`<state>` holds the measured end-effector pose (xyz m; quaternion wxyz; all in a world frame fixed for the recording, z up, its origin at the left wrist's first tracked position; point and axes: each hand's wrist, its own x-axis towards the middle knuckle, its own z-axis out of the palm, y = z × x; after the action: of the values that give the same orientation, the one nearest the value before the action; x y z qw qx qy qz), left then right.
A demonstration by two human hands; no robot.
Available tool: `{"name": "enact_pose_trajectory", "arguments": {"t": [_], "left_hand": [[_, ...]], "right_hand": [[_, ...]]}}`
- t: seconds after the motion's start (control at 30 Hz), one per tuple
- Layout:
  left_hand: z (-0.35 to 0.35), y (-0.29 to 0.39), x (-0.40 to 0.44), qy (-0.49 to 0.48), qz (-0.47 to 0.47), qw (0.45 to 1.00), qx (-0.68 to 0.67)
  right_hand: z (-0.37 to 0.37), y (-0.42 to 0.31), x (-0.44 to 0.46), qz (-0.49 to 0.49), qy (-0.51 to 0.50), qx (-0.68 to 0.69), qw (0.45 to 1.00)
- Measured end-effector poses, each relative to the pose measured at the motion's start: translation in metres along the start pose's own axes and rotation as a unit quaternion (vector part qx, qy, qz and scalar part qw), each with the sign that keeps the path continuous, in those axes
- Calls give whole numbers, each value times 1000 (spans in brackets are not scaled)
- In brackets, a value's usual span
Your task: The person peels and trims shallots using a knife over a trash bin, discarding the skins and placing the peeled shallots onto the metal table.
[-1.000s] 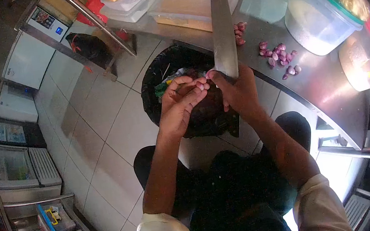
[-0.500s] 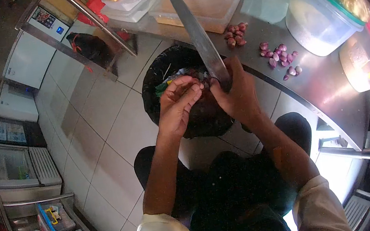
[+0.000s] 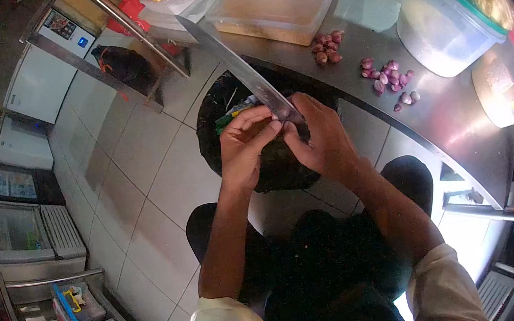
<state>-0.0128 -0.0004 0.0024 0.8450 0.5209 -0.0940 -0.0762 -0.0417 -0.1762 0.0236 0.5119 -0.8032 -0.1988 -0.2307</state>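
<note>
My right hand (image 3: 323, 134) is closed around the base of a large kitchen knife (image 3: 236, 67). The long blade slants up and to the left, and the fingers hide its handle. Facing it, my left hand (image 3: 247, 145) pinches a small shallot (image 3: 276, 119), mostly covered by the fingertips. The knife's lower end and my right thumb meet the shallot there. Both hands are above a bin lined with a black bag (image 3: 207, 118), which has some scraps inside.
On the steel table (image 3: 392, 133) to the right lie unpeeled shallots (image 3: 328, 49) and peeled shallots (image 3: 389, 77). Behind them are flat plastic containers (image 3: 274, 8). A green-lidded tub (image 3: 442, 20) and a red-lidded tub (image 3: 505, 87) stand farther right. Tiled floor (image 3: 136, 198) extends leftward.
The knife has tilted to the left, its tip swinging that way. My right hand has turned and moved left, bringing its thumb up to my left fingertips. My left hand stays nearly in place.
</note>
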Motion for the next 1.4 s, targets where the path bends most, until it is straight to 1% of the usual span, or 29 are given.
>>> {"name": "enact_pose_trajectory", "arguments": {"t": [0.07, 0.17, 0.4, 0.5, 0.57, 0.63, 0.7, 0.8, 0.87, 0.97, 1.03, 1.17, 1.23, 1.4], "left_hand": [[1, 1, 0, -5, 7, 1000, 8], [2, 2, 0, 2, 7, 1000, 18], [1, 2, 0, 14, 1, 999, 36], [0, 0, 0, 14, 2, 999, 41], [1, 0, 0, 16, 3, 999, 43], [5, 4, -2, 5, 24, 998, 59], [2, 1, 0, 7, 26, 998, 60], [-1, -1, -1, 12, 25, 998, 62], [-1, -1, -1, 15, 23, 998, 61], [-2, -1, -1, 15, 12, 999, 45], [-4, -1, -2, -4, 9, 998, 58], [-1, -2, -1, -6, 10, 999, 47], [4, 2, -2, 7, 2, 999, 31], [2, 4, -3, 29, -2, 999, 44]], "right_hand": [[-3, -3, 2, 4, -15, -15, 1000], [-2, -4, 2, 14, -9, -4, 1000], [-6, -7, 5, 8, -32, -21, 999], [-5, -6, 3, 29, -34, -21, 999], [-4, -4, 3, 23, -44, -62, 997], [-2, -4, 2, 23, -39, -49, 998], [0, -4, 0, 24, -34, -36, 998], [2, -4, -1, 30, -40, -56, 997], [1, -2, 0, 17, -56, -91, 994], [3, -2, 0, -6, -31, -75, 997], [3, 0, -1, -4, -35, -77, 996], [3, -1, -1, 9, -36, -68, 997], [1, -2, 0, 9, -24, -69, 997], [-4, -6, 4, -4, -3, -46, 999]]}}
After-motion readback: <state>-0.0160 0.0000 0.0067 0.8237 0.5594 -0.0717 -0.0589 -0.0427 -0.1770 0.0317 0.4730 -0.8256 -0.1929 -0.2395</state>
